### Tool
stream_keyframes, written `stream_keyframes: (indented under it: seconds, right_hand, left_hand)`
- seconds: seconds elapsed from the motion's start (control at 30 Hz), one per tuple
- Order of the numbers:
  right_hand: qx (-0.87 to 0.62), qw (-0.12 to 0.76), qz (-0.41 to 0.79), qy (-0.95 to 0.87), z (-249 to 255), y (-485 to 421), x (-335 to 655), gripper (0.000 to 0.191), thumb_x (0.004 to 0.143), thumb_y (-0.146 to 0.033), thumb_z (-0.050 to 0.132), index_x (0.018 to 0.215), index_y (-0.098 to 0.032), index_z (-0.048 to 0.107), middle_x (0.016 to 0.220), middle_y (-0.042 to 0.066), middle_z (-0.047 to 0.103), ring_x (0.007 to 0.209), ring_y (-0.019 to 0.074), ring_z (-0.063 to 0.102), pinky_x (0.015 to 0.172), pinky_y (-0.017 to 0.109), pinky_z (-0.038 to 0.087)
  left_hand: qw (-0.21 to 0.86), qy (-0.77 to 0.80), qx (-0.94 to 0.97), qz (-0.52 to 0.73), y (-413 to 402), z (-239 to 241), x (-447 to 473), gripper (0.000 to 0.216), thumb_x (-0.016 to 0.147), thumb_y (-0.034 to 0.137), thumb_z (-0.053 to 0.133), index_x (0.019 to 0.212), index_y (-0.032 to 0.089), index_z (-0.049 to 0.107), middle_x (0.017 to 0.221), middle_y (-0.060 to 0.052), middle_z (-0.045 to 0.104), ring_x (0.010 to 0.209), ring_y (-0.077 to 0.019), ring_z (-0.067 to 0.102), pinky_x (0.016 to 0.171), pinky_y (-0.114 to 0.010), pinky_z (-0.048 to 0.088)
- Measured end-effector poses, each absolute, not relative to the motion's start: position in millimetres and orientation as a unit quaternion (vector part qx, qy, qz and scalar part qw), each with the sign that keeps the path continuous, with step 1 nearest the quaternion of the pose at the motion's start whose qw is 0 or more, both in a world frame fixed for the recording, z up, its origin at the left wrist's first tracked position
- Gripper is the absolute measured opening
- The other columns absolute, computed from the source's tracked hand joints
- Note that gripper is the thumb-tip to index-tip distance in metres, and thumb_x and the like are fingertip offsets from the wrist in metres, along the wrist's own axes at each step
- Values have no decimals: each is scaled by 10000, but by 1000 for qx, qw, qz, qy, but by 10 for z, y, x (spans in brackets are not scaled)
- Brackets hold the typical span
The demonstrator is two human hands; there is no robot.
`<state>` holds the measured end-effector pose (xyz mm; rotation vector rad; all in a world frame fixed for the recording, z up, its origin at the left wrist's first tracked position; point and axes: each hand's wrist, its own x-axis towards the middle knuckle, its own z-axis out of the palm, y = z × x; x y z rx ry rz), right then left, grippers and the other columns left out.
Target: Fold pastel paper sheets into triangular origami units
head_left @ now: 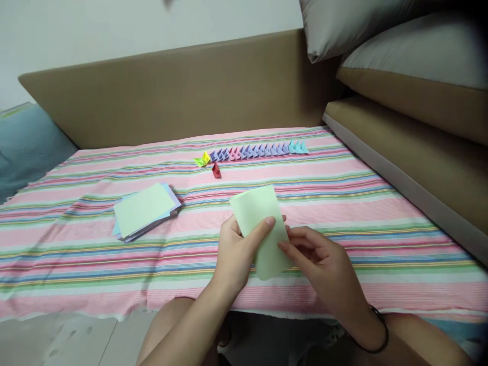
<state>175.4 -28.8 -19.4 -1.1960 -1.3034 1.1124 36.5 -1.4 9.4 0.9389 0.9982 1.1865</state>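
Note:
A pale green sheet of paper (pixel 263 203), folded over on itself, is held above the striped cloth. My left hand (pixel 236 249) grips it from the left, thumb flat across its front and fingers behind. At its right edge, my right hand (pixel 320 259) pinches the paper between thumb and fingers. To the left lies a stack of coloured paper (pixel 147 211) with a pale green sheet on top. Farther back runs a row of small folded paper pieces (pixel 251 151) in purple, pink, blue and yellow. One dark red folded piece (pixel 216 171) sits just in front of that row.
The striped cloth (pixel 76 259) covers the seat, its front edge hanging near my knees. Behind it rises a tan backrest (pixel 190 91). Stacked cushions (pixel 412 137) stand along the right side, and a blue-grey pillow (pixel 30 147) is at the far left.

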Motion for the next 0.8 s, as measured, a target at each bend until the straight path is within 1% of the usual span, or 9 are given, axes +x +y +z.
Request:
stream_keyframes:
  seconds: [0.1, 0.2, 0.33, 0.4, 0.5, 0.6, 0.8]
  right_hand:
    - [-485, 524, 446, -540, -182, -255, 1792, 186, 793, -349, 637, 952, -254, 621, 962, 41, 681, 890, 190, 647, 726, 277, 557]
    - [-481, 541, 446, -526, -154, -216, 1840, 185, 798, -355, 628, 948, -247, 615, 1011, 50, 650, 926, 188, 622, 711, 265, 556]
    - [-480, 556, 448, -509, -110, -196, 1889, 103, 801, -327, 627, 839, -231, 622, 864, 20, 623, 809, 149, 605, 651, 213, 533]
    - [-482, 556, 451, -506, -92, -200, 1904, 100, 804, -320, 622, 779, -222, 618, 799, 12, 599, 739, 137, 585, 607, 204, 517]
    - [-482, 558, 445, -509, -72, -209, 1918, 119, 803, -309, 618, 730, -215, 621, 748, 7, 569, 683, 129, 553, 571, 206, 495]
    - [-477, 560, 444, -512, -51, -213, 1923, 128, 803, -300, 617, 710, -212, 623, 716, 1, 552, 670, 126, 542, 576, 208, 484]
    - [-481, 556, 444, -512, -10, -211, 1920, 133, 808, -289, 604, 708, -204, 622, 721, 4, 566, 679, 129, 547, 590, 212, 474]
  left_hand:
    - [595, 468, 428, 493, -2, 91, 342, 285, 689, 356, 719, 859, 131, 683, 828, -87, 721, 703, -215, 661, 599, -281, 515]
    - [591, 490, 457, 449, 0, 98, 354, 279, 661, 363, 735, 813, 142, 660, 741, -54, 702, 648, -197, 640, 549, -261, 491]
    - [589, 481, 490, 427, -30, 117, 423, 326, 663, 318, 736, 943, 183, 636, 808, -34, 701, 690, -193, 643, 597, -271, 502]
    - [579, 480, 501, 427, -49, 121, 454, 349, 671, 294, 731, 989, 204, 618, 857, -29, 700, 723, -192, 646, 617, -269, 503]
    - [571, 483, 513, 421, -62, 121, 474, 347, 682, 291, 722, 1001, 213, 610, 875, -27, 699, 741, -193, 646, 613, -260, 496]
    - [560, 486, 525, 418, -56, 121, 476, 339, 684, 296, 722, 994, 211, 616, 873, -28, 697, 746, -193, 640, 616, -259, 491]
    - [561, 488, 525, 415, -51, 132, 484, 332, 675, 299, 727, 978, 195, 637, 869, -45, 703, 753, -206, 641, 628, -273, 491]
